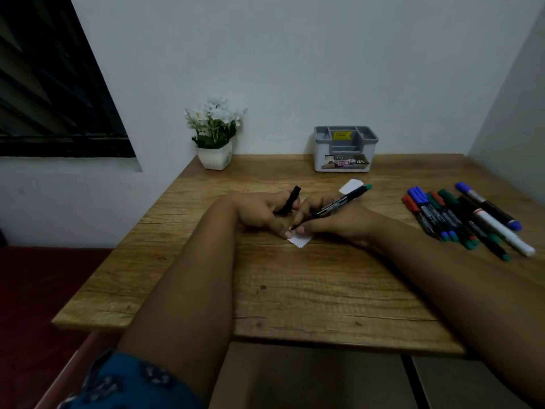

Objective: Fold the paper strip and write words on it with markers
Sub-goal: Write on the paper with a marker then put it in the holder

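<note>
A white paper strip (300, 240) lies on the wooden table (295, 290) in the middle, mostly hidden under my hands; its far end (350, 185) sticks out behind them. My right hand (339, 222) grips a black marker with a green end (342, 202), tip down on the paper. My left hand (259, 211) holds the black marker cap (290, 200) and presses a fingertip on the strip.
Several loose markers (460, 219) in red, blue, green and white lie at the right of the table. A grey and white organiser box (345, 150) stands at the back by the wall. A white pot of white flowers (215, 134) stands back left.
</note>
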